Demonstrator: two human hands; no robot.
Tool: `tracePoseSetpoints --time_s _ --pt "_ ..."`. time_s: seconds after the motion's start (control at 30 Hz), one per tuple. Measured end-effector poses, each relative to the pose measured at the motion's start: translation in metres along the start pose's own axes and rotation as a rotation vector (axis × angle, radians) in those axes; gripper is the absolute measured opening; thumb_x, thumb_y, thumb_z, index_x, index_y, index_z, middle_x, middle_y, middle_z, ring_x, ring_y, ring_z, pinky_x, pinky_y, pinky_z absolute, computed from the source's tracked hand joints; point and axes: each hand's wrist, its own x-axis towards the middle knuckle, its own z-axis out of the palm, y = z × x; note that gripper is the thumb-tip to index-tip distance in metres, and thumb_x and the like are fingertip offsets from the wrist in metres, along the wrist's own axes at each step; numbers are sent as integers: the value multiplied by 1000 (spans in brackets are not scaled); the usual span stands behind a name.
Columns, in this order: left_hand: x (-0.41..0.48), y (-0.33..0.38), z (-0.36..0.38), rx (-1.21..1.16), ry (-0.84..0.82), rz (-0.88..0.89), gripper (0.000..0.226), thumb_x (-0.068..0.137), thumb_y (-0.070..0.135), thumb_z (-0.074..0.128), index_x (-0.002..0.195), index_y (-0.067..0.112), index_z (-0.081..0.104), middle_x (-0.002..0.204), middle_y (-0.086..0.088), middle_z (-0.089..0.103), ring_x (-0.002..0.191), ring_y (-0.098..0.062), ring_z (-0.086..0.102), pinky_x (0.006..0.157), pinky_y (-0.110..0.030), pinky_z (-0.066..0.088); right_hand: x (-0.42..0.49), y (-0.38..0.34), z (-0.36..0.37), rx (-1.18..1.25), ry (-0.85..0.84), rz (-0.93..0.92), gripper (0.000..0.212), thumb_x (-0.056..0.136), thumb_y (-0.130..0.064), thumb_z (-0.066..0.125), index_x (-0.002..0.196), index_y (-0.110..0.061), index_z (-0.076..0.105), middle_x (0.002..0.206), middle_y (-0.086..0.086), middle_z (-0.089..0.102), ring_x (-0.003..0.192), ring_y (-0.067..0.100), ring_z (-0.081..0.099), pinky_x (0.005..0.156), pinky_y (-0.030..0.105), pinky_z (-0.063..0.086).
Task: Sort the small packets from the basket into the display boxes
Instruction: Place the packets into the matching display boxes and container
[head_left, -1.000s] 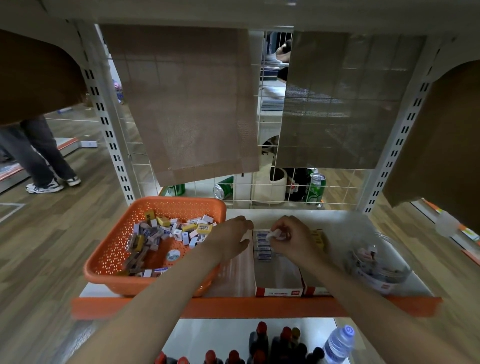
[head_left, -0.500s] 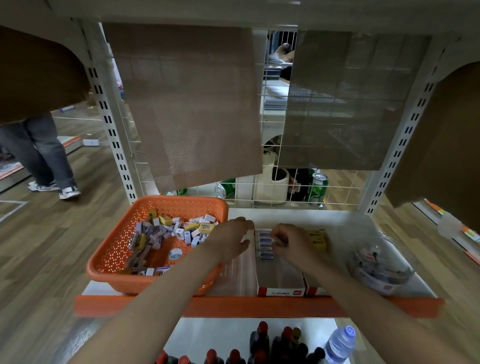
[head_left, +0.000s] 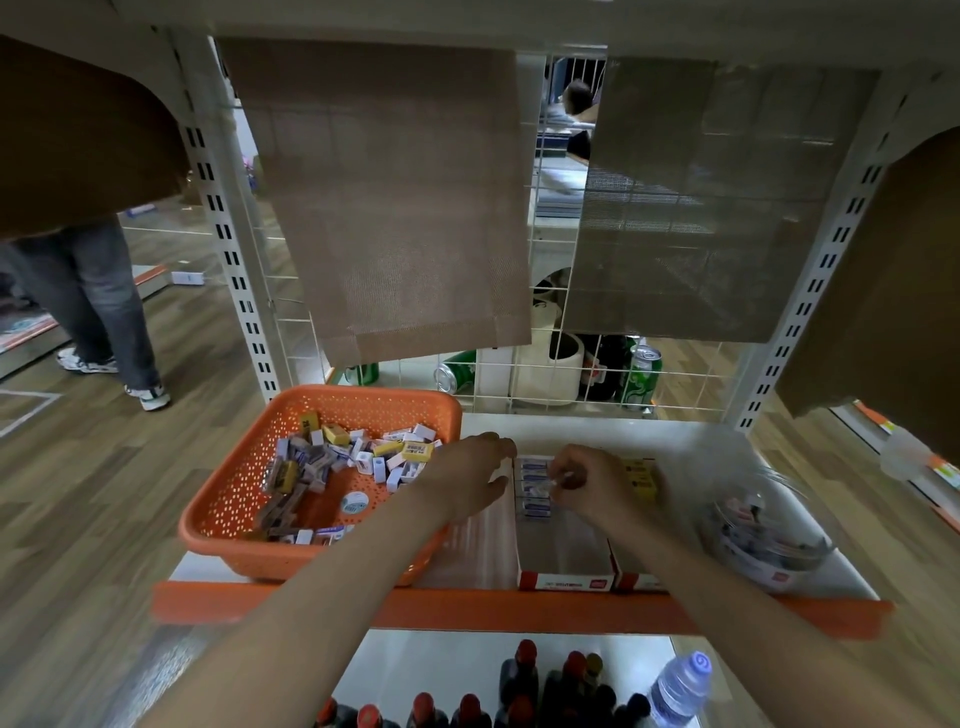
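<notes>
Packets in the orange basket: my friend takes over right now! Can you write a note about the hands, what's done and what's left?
Left hand: open, holds nothing, between the basket and the left box.
Right hand: pinches a white packet over the far end of the left box.
Done: a short row of blue-white packets sits at that box's far end; yellow packets sit in the right box.
Left: set this packet in the row, then sort the pile in the basket. Most of the left box is bare.
</notes>
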Motion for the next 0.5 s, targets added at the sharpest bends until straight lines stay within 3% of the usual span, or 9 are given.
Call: tracePoseSetpoints --time_s 0.13,0.27,0.5 --pt "0 0 0 0 -6 1 36 94 23 49 130 19 48 121 -3 55 108 -19 55 84 -29 47 -2 9 5 -7 -13 -13 31 76 10 67 77 -18 55 93 2 65 91 17 65 73 25 57" --pt "-1 -1 0 -3 5 2 35 94 23 49 129 18 48 120 -3 55 107 -19 54 83 -29 46 0 12 10 -43 -21 6 32 77 13 65 99 -9 66 97 -5 61 88 9 59 66 8 48" --pt "0 -1 0 5 7 8 35 95 22 49 130 18 48 120 -3 56 105 -19 55 84 -29 47 6 18 15 -164 -15 -9 22 82 -1 65 101 -12 69 103 2 58 97 16 56 71 10 37"
